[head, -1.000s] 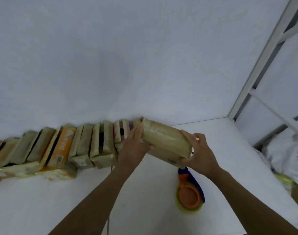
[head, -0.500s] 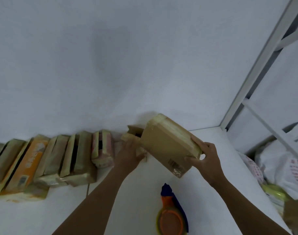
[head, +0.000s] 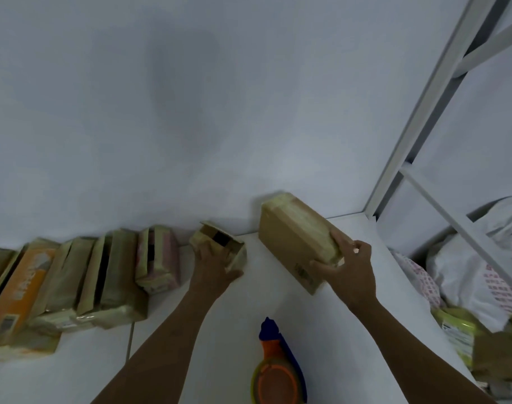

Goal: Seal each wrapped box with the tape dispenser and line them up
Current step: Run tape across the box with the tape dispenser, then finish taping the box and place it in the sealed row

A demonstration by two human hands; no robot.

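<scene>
Wrapped box (head: 289, 237) — right hand (head: 351, 266) grip curled round it; left hand (head: 214, 266) clasps small box (head: 219, 243); label (head: 302, 272) unreadable.

Wrapped boxes (head: 62, 275): seven countable. Five lean in the row (head: 109, 275) at left, which the frame edge cuts off. Of these, one orange box (head: 21, 287), one pink box (head: 158, 258), the rest brown. One small box (head: 219, 243). One large box (head: 289, 237). Tape dispenser (head: 275, 377): one. Hands: two, left hand (head: 214, 266) and right hand (head: 351, 266). Bags (head: 467, 258): count unclear.
</scene>
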